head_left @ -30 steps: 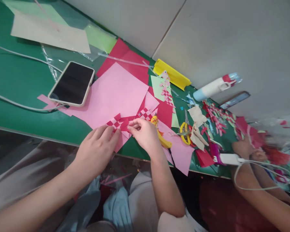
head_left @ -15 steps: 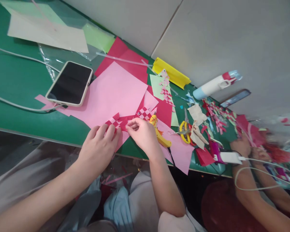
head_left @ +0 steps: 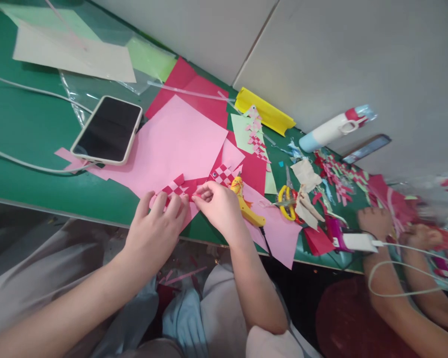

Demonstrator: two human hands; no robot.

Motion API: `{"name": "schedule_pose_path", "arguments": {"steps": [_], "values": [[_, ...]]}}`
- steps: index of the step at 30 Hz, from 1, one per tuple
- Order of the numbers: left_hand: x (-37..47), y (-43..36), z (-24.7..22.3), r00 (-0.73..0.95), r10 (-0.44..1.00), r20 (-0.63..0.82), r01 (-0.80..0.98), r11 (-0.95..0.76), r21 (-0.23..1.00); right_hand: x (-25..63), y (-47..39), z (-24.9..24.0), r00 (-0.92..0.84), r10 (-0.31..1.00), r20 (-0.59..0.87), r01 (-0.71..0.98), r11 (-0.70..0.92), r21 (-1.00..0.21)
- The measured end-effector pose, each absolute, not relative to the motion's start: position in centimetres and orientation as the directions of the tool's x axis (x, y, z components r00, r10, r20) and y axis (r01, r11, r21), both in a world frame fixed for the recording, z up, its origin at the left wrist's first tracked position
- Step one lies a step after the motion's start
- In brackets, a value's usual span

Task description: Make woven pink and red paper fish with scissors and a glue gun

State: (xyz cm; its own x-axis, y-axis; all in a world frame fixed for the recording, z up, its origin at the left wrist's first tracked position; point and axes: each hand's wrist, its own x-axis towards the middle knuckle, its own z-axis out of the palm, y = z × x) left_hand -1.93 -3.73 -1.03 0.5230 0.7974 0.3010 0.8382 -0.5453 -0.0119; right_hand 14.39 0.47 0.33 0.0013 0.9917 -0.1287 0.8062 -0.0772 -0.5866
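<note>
A woven red-and-pink paper piece [head_left: 176,187] lies at the table's front edge, partly covered by my fingers. My left hand [head_left: 155,221] holds it down with bent fingers. My right hand [head_left: 220,206] pinches the red paper end of the piece between thumb and forefinger. Just beyond my right hand is a finished woven paper fish [head_left: 224,175] with a small eye. Touching distance to its right lies a yellow glue gun [head_left: 252,215] with a black cord. A large pink paper sheet [head_left: 171,134] spreads under and behind the work.
A phone [head_left: 110,129] lies on the left of the green table. Yellow-handled scissors [head_left: 286,203], cloth scraps [head_left: 306,175] and a purple-and-white plug [head_left: 353,242] are to the right. A bottle [head_left: 332,130] lies by the wall. A co-worker's hands [head_left: 375,223] are at far right.
My left fingers have shifted slightly over the woven piece, and my right hand stays pinched at its end. At far right, the co-worker's hands have moved apart.
</note>
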Motion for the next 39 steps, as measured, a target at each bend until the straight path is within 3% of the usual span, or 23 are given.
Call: {"name": "schedule_pose_path", "arguments": {"steps": [5, 15, 20, 27, 34, 39], "values": [[-2.3, -3.9, -1.1, 0.493, 0.807, 0.326, 0.835, -0.544, 0.082, 14.6, 0.4, 0.3, -0.03, 0.993, -0.114, 0.773, -0.049, -0.633], [-2.7, -3.9, -0.6, 0.504, 0.801, 0.323, 0.835, -0.548, 0.054, 14.9, 0.4, 0.7, -0.04, 0.992, -0.123, 0.713, -0.058, -0.699], [-2.6, -4.0, -0.6, 0.504, 0.796, 0.334, 0.828, -0.556, 0.076, 14.8, 0.4, 0.7, -0.023, 0.988, -0.149, 0.735, -0.084, -0.673], [-2.3, -3.9, -1.0, 0.53, 0.772, 0.35, 0.832, -0.553, -0.04, 14.7, 0.5, 0.4, -0.022, 0.988, -0.153, 0.758, -0.083, -0.647], [-1.6, -3.9, -0.5, 0.476, 0.828, 0.297, 0.86, -0.509, 0.041, 14.8, 0.5, 0.2, -0.029, 0.989, -0.142, 0.767, -0.069, -0.638], [-1.4, -4.1, -0.4, 0.485, 0.818, 0.31, 0.862, -0.506, -0.013, 14.8, 0.5, 0.1, -0.038, 0.991, -0.13, 0.78, -0.052, -0.624]]}}
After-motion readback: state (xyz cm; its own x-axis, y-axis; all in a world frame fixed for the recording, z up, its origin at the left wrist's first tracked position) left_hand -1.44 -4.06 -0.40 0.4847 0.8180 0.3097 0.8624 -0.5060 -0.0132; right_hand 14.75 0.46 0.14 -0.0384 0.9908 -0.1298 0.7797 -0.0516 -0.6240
